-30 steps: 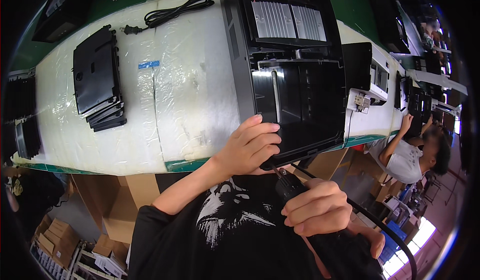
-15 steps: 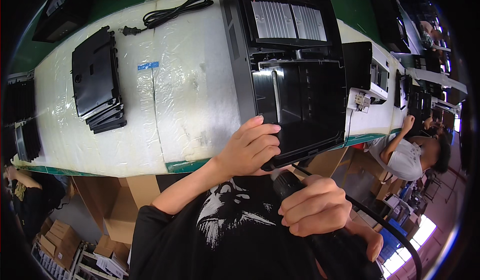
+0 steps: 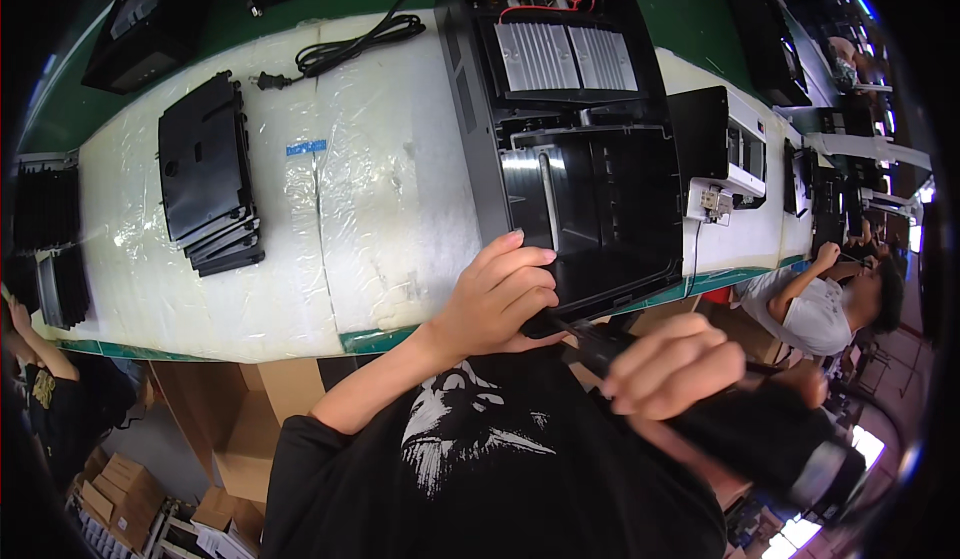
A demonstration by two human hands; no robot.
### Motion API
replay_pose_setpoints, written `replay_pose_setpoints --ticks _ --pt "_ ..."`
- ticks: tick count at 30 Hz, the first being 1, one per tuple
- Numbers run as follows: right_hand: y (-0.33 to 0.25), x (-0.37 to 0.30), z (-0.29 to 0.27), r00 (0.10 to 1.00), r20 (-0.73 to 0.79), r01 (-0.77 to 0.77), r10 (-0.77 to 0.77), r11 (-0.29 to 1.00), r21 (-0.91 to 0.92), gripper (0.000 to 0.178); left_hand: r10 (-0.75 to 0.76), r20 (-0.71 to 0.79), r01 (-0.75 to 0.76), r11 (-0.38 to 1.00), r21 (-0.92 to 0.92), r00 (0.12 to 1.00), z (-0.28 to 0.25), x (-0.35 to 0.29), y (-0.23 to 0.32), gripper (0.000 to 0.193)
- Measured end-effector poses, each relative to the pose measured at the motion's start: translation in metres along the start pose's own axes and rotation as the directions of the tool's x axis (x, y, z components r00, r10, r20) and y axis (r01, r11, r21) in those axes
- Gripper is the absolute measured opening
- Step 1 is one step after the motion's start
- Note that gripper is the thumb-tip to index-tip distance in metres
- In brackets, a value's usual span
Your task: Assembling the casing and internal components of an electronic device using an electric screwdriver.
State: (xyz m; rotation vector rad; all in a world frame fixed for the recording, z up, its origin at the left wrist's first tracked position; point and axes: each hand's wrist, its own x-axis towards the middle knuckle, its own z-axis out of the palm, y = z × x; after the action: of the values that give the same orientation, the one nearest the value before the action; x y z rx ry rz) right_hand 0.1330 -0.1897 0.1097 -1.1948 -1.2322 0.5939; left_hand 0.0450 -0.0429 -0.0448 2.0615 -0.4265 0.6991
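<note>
A tall black appliance housing (image 3: 468, 159) lies on the padded bench, its hollow bay facing up and two ribbed silver metal plates (image 3: 568, 57) at its far end. My left hand (image 3: 500, 294) is closed over the near left corner of that housing, fingertips resting on its rim. In my right hand (image 3: 675, 364), somewhat blurred, is a black power screwdriver (image 3: 765, 437) with a dark cable. The tool's thin front end points at the housing's near edge, close to my left fingers. Whether it touches there I cannot tell.
A stack of black panels (image 3: 208, 174) lies left on the bench, near a coiled power cord (image 3: 360, 44). Right of the housing stands a black-and-white unit (image 3: 745, 149). Cardboard boxes (image 3: 240, 419) sit below the bench. A co-worker (image 3: 815, 304) is at the right.
My right hand and the screwdriver have swung to the right, and the tool now lies at a flatter angle. My left hand keeps its hold on the corner. The view has shifted slightly.
</note>
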Motion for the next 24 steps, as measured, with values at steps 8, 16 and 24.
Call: replay_pose_setpoints --ticks 8,16,24 --pt "-0.071 -0.066 -0.054 0.550 -0.777 0.425 -0.306 0.904 -0.055 0.057 -0.022 -0.033 0.022 1.000 0.007 0.999 -0.004 0.008 0.008 0.033" --pt "-0.033 -0.171 -0.149 0.017 -1.000 -0.085 0.016 0.996 0.014 0.028 -0.015 0.005 0.015 0.999 0.043 1.000 -0.016 0.009 0.005 0.030" --pt "0.111 -0.253 -0.200 -0.388 -0.883 -0.592 -0.265 0.806 0.018 0.047 -0.062 -0.052 0.064 0.997 0.045 0.997 -0.029 0.007 -0.001 0.033"
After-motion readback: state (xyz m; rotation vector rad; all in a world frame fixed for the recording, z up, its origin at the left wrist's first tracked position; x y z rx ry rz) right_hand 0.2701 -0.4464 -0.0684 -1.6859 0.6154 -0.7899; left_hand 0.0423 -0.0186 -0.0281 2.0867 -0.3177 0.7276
